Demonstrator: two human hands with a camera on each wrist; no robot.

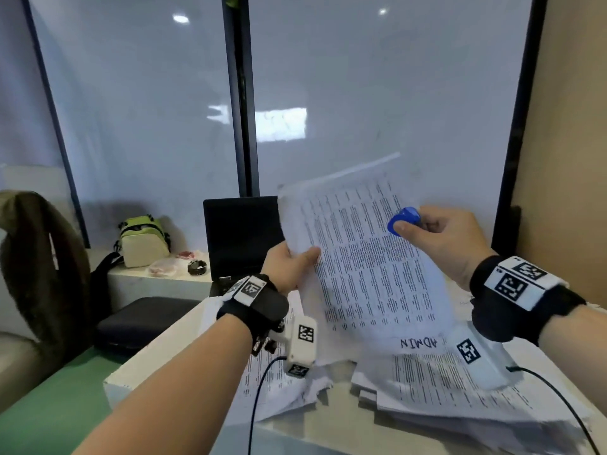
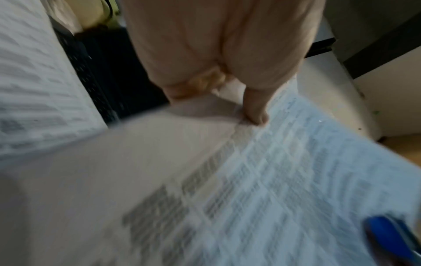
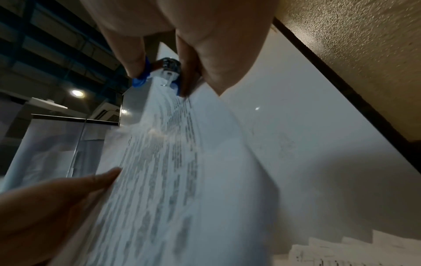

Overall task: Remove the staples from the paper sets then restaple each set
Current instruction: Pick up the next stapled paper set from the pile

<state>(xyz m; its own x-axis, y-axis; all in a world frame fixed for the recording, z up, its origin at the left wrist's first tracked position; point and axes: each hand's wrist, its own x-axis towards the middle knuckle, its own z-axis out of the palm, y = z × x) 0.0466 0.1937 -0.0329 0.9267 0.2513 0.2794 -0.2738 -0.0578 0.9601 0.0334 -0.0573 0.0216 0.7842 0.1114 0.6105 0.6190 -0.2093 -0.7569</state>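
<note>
A printed paper set is lifted above the desk, marked "ADMIN" at its near end. My left hand grips its left edge, thumb on the printed face. My right hand pinches a blue staple remover at the sheet's right edge. In the right wrist view the blue staple remover has its metal claws set against the top corner of the paper set. The staple itself does not show. In the left wrist view the blue staple remover appears at the lower right over the blurred paper set.
More printed sheets lie piled on the white desk. A black laptop stands open behind the held pages. A green bag sits on a ledge at left, a dark case below it. Frosted glass panels stand behind.
</note>
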